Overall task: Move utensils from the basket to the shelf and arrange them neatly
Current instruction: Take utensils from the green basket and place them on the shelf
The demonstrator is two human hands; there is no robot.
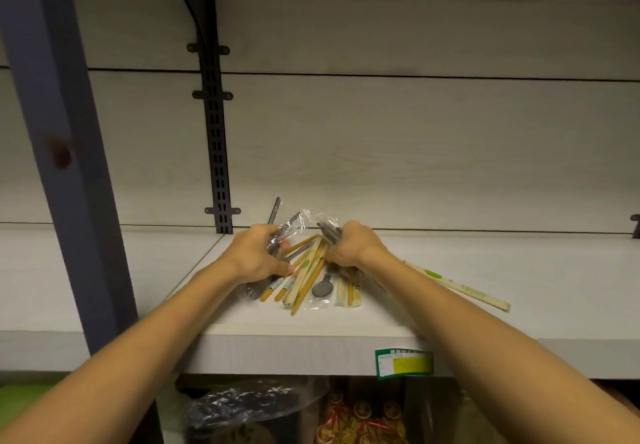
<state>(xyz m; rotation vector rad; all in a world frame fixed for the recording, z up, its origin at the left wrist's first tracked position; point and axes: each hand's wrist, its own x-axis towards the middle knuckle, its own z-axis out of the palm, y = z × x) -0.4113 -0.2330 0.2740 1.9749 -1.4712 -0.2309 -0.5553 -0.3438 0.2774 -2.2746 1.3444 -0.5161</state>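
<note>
Both forearms reach forward over the shelf (485, 270). Left hand (254, 256) grips plastic-wrapped metal utensils (287, 228); right hand (349, 247) grips a second wrapped bundle (329, 230). Wrapped chopsticks (308, 270) lie on the shelf between the hands, with one wrapped pair (460, 286) to the right of the right hand.

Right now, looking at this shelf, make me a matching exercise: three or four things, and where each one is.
Things:
1. left hand
2. right hand
3. paper-sleeved chopsticks
4. green label

Places:
A. on the shelf's front edge
B. lying alone, right of the pile
C. gripping plastic-wrapped utensils, left of the pile
D. gripping grey utensils, right side of the pile

Pairs: 1-C, 2-D, 3-B, 4-A
</note>
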